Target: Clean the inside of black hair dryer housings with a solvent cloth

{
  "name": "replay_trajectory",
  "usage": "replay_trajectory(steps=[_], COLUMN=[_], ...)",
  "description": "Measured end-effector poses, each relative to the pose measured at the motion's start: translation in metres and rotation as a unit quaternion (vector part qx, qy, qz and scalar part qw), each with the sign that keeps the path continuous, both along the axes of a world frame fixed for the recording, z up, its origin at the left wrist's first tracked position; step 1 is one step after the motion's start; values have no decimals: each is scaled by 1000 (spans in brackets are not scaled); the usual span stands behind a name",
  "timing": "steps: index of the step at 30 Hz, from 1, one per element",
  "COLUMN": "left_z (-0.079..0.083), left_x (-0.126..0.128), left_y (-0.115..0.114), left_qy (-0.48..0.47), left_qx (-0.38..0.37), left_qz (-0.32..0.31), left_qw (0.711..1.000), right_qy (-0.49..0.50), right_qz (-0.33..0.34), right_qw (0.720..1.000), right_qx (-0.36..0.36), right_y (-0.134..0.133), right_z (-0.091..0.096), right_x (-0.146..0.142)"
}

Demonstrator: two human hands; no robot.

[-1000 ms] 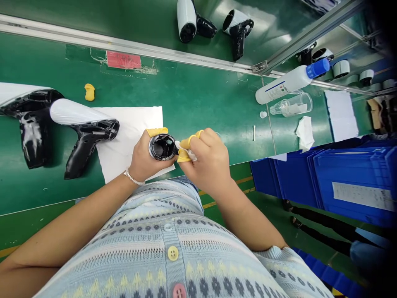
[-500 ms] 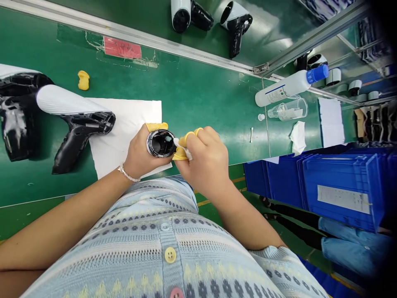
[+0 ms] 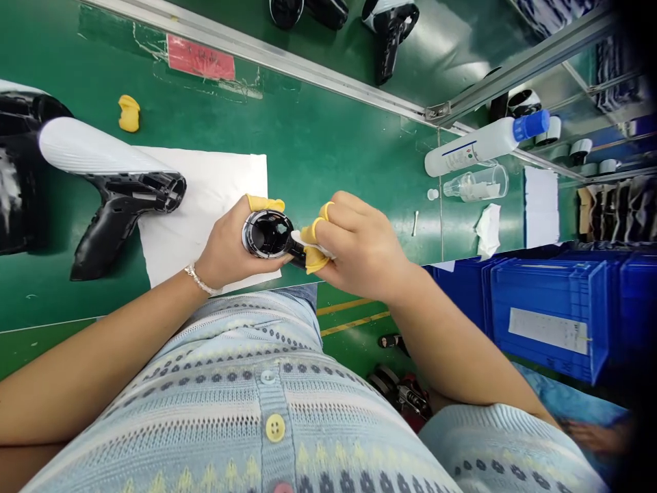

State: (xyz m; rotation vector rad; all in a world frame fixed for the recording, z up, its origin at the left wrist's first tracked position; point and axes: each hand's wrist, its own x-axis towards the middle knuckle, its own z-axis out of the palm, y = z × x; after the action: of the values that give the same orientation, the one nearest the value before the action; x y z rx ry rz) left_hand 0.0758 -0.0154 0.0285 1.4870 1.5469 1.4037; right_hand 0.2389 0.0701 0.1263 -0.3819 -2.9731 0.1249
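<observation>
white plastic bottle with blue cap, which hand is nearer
Right. The right hand, pinching a white wipe, is nearer, down and left of the white plastic bottle with blue cap, not touching it. The left hand, gripping a round black plastic part, is farther left.

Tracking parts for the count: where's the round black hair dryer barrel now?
Head view, centre: barrel in the left hand, beside the white wipe in the right hand.
</observation>
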Motion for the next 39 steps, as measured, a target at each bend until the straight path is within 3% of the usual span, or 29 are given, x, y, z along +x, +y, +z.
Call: replay_trajectory(steps=[6,13,18,26,31,39], left_z=[0,-2,2,2,4,4], left_x=[-5,-7,-5,-6,-4,-7], left_y=[2,2,0,1,2,1], left_qy=[22,42,39,32,31,14], left_qx=[42,66,30,43,-16,-31], left_qz=[-47,-49,-51,-53,-43,-51], left_qw=[998,996,997,997,998,998], right_qy=[21,-99,-52,63,156,124], right_qz=[139,181,207,159,88,113], right_qw=[989,976,974,981,974,982], right_qx=[-40,-68,-80,-92,-142,-83], right_y=[7,13,18,9,8,7], right_z=[0,7,9,-10,-23,-28], right_x=[-7,-21,-21,-16,-16,-28])
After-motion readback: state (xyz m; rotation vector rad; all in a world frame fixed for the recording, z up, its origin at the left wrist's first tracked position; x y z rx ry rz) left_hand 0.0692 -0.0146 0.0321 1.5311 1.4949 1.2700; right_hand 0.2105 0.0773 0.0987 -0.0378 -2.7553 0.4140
